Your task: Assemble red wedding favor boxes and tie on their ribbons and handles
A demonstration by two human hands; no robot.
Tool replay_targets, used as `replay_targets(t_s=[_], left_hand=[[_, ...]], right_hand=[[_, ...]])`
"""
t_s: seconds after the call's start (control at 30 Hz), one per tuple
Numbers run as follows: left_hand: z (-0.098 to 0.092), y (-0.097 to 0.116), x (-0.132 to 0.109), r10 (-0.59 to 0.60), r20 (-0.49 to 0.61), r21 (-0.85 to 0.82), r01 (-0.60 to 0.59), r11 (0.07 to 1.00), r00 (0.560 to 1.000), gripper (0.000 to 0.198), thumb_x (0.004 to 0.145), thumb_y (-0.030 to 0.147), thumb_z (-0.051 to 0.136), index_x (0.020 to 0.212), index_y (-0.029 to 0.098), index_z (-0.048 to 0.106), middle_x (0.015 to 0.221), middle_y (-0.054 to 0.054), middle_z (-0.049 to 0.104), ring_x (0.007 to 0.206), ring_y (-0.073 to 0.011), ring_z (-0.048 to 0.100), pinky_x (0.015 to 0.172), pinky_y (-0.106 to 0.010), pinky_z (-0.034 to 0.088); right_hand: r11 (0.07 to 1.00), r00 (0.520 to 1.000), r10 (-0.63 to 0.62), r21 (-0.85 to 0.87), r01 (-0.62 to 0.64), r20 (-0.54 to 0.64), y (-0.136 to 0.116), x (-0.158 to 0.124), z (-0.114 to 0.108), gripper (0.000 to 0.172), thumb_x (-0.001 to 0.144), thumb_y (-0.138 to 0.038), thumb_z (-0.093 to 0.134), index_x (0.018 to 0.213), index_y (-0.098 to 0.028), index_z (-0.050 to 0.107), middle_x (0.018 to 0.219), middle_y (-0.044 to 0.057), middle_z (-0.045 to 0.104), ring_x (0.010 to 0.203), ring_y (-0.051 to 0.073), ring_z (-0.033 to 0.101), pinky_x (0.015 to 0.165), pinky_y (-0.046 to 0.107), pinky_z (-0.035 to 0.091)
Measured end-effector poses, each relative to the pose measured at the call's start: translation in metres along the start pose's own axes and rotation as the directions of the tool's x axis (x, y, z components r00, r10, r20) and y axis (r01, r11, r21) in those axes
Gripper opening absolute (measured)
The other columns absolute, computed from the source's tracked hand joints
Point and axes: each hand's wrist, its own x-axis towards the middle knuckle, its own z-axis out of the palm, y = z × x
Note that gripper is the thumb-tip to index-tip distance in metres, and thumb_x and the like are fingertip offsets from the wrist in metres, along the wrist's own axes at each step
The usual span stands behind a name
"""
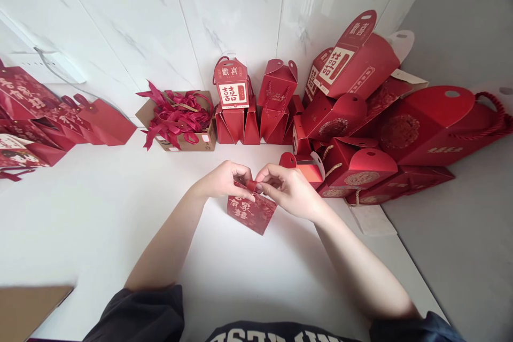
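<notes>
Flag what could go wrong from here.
The ribbon could slip from the right hand. The small box might crease if the left hand pinches its top too hard. The tilted box atop the pile on the right could slide off if bumped.

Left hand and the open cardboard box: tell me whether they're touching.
Apart. The head view shows a strip of white tabletop between the left hand and the cardboard box.

Head camera: near, facing forward and down over white table [100, 219].
</notes>
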Motion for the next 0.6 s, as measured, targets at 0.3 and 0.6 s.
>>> replay_targets(t_s=[0.3,0.6], left_hand=[[-0.003,0.005,-0.002,0.010,0.014,0.111,-0.012,0.994,1.000,0.027,0.067,0.037,0.078,0.071,0.012,0.070,0.071,-0.003,0.068,0.070,-0.0149,0.061,0.066,-0.024,0.049],[-0.008,0.001,-0.003,-0.010,0.070,0.108,0.002,0.994,0.997,0.027,0.062,0.035,0.081,0.069,0.010,0.072,0.063,-0.003,0.065,0.059,-0.0117,0.056,0.056,-0.022,0.044]], right_hand=[[1.000,0.998,0.006,0.025,-0.008,0.069,0.004,0.001,-0.005,0.014,0.093,-0.022,0.048,0.093,-0.022,0.062,0.085,0.001,0.069,0.075,0.014,0.064,0.066,0.026,0.050],[0.990,0.979,-0.113,-0.064,0.125,0.168,0.023,0.010,-0.007,0.007,0.088,-0.023,0.061,0.089,-0.021,0.068,0.090,0.002,0.064,0.077,0.014,0.061,0.072,0.027,0.049]])
